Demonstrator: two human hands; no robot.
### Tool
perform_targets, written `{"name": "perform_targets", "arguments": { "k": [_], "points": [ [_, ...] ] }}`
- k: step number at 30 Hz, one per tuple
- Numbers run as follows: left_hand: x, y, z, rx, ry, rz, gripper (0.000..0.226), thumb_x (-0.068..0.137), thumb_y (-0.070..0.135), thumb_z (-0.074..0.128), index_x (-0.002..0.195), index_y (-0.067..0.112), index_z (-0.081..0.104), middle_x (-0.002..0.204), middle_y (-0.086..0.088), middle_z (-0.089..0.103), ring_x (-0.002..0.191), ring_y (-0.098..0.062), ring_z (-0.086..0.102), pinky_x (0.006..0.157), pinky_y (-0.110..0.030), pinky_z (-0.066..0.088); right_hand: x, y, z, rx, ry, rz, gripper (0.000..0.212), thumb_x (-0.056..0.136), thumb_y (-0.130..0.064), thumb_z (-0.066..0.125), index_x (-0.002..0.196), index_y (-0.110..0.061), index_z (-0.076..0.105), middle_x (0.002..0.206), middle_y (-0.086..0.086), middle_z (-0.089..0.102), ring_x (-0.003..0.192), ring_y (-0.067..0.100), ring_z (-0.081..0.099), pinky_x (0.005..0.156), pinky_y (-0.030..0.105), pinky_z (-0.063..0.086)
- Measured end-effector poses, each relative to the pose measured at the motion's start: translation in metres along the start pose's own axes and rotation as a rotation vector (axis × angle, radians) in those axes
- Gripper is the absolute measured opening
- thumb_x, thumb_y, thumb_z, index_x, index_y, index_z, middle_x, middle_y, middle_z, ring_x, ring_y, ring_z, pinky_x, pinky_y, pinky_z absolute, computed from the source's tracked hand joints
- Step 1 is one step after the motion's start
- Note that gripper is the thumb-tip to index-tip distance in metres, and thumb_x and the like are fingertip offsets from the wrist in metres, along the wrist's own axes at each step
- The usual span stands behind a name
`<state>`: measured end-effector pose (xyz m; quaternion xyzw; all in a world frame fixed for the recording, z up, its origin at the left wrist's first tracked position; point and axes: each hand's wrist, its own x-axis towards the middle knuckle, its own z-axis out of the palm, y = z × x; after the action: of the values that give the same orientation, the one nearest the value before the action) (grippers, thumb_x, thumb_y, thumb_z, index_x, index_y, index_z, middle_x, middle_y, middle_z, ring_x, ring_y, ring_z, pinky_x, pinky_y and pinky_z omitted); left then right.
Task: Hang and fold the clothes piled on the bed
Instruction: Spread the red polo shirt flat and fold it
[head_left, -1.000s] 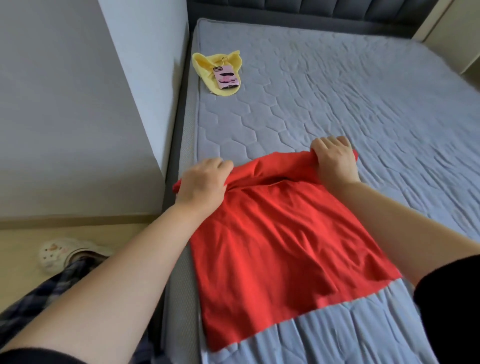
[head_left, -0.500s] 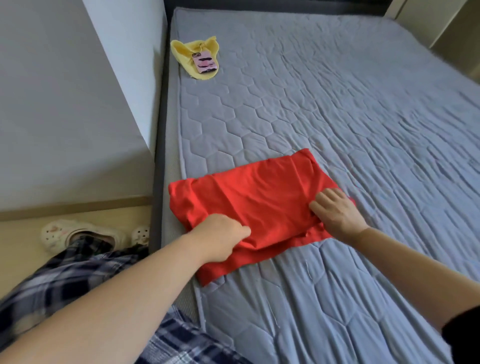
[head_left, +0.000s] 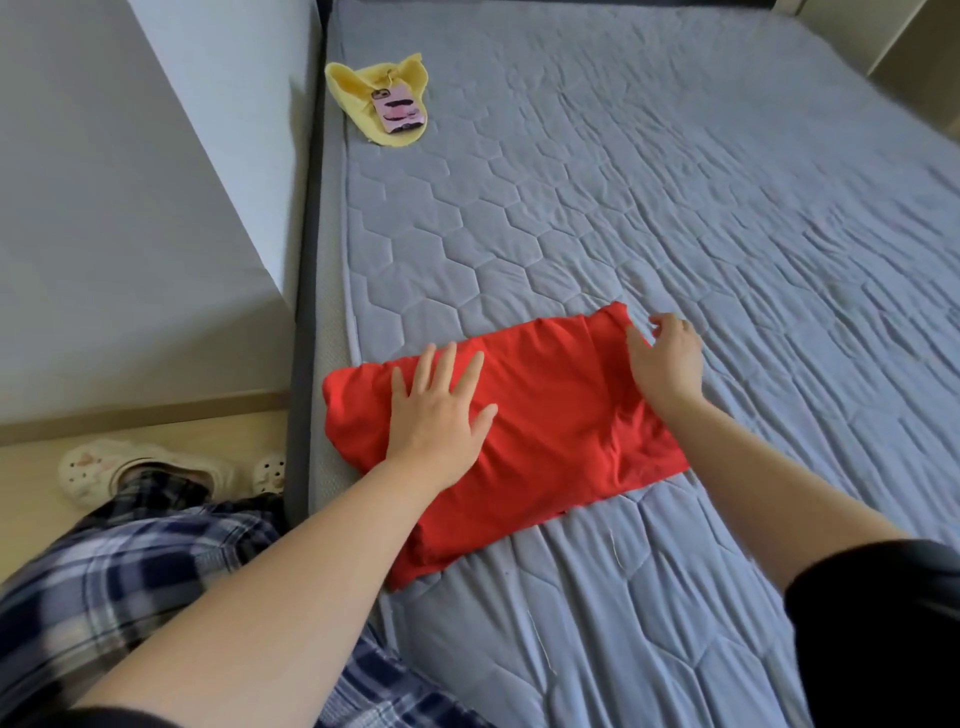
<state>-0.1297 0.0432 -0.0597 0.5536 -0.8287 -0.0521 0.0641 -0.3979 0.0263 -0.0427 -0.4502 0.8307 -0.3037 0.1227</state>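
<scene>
Left hand and right hand rest on red garment (at bed edge).

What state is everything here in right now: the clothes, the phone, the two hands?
Red garment: folded, lying flat near the edge of the bed.
Left hand: open, pressing flat on the garment.
Right hand: fingers loosely curled, resting on the garment's right end.
Yellow cloth: crumpled, not folded.
Phone: lying back up on the yellow cloth.
</scene>
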Motion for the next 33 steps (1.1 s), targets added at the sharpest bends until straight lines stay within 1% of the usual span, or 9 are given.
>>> {"name": "perform_targets", "arguments": {
  "k": [2,4,7,9,13,18,25,29,33],
  "points": [
    [0.001,-0.002,0.012,0.027,-0.077,0.016,0.067,0.093,0.059,0.024,0.152,0.032,0.005,0.161,-0.004,0.003,0.147,-0.026,-0.002,0.112,-0.06,0.007,0.022,-0.01,0.009,0.08,-0.159,0.207,0.03,0.093,-0.033,0.056,0.088,-0.004,0.063,0.08,0.013,0.062,0.075,0.028,0.059,0.068,0.032,0.049],
    [-0.001,-0.006,0.021,0.024,-0.111,0.01,0.068,0.091,0.062,0.017,0.151,0.036,0.0,0.161,-0.003,-0.003,0.147,-0.026,-0.006,0.11,-0.063,0.007,0.039,-0.016,0.017,0.26,-0.245,0.328,0.035,0.09,-0.03,0.063,0.062,-0.012,0.051,0.06,0.007,0.049,0.052,0.019,0.046,0.048,0.024,0.04],
    [-0.003,-0.011,0.034,-0.014,-0.159,-0.061,0.069,0.087,0.065,0.012,0.149,0.04,-0.005,0.161,-0.001,-0.006,0.147,-0.024,-0.006,0.107,-0.067,0.012,0.068,-0.016,0.017,0.531,-0.167,0.512,0.02,0.086,-0.027,0.07,0.084,-0.008,0.061,0.078,0.007,0.055,0.073,0.021,0.053,0.069,0.031,0.044],
    [-0.003,-0.012,0.041,-0.03,-0.197,-0.096,0.069,0.087,0.066,0.015,0.148,0.042,-0.007,0.16,0.0,-0.006,0.147,-0.022,-0.007,0.106,-0.068,0.013,0.084,-0.006,0.017,0.42,-0.085,0.564,0.043,0.088,-0.03,0.066,0.114,0.003,0.057,0.087,0.01,0.058,0.084,0.024,0.057,0.077,0.032,0.044],
    [-0.006,-0.008,0.044,-0.009,-0.201,-0.115,0.069,0.089,0.065,0.02,0.149,0.041,-0.006,0.16,-0.001,-0.005,0.147,-0.022,-0.008,0.106,-0.069,0.01,0.079,0.006,0.031,0.113,-0.035,0.425,0.044,0.095,-0.036,0.053,0.095,0.006,0.064,0.093,0.021,0.065,0.089,0.034,0.062,0.075,0.035,0.044],
    [-0.005,0.009,0.035,0.032,-0.105,0.089,0.072,0.085,0.064,0.011,0.151,0.035,0.001,0.161,-0.003,-0.003,0.146,-0.027,-0.012,0.108,-0.065,-0.001,0.059,0.026,0.035,-0.007,-0.15,0.324,0.059,0.094,-0.054,0.043,0.109,0.001,0.06,0.115,0.024,0.061,0.111,0.038,0.055,0.092,0.04,0.043],
    [-0.015,0.051,0.043,-0.003,-0.366,0.294,0.084,0.084,0.074,0.02,0.151,0.032,-0.006,0.16,-0.003,-0.013,0.145,-0.023,-0.02,0.108,-0.063,-0.009,0.04,0.037,0.007,0.084,-0.494,0.361,0.058,0.073,-0.074,0.057,0.087,-0.018,0.058,0.083,-0.006,0.061,0.075,0.013,0.058,0.069,0.026,0.042],
    [-0.024,0.05,0.042,0.084,-0.327,0.352,0.103,0.077,0.071,0.044,0.15,0.026,-0.013,0.158,-0.004,-0.017,0.145,-0.025,-0.019,0.106,-0.067,-0.007,0.044,0.027,-0.006,0.187,-0.705,0.44,0.053,0.066,-0.052,0.079,0.101,-0.017,0.059,0.094,0.001,0.07,0.087,0.018,0.067,0.074,0.03,0.052],
    [-0.032,0.059,0.038,0.144,-0.324,0.328,0.099,0.082,0.036,0.059,0.151,0.019,-0.01,0.159,-0.006,-0.011,0.146,-0.03,-0.01,0.105,-0.07,0.004,0.043,0.014,-0.008,0.332,-0.774,0.517,0.05,0.079,-0.036,0.074,0.117,-0.007,0.06,0.091,0.01,0.073,0.084,0.023,0.069,0.07,0.034,0.054]
  ]
}}
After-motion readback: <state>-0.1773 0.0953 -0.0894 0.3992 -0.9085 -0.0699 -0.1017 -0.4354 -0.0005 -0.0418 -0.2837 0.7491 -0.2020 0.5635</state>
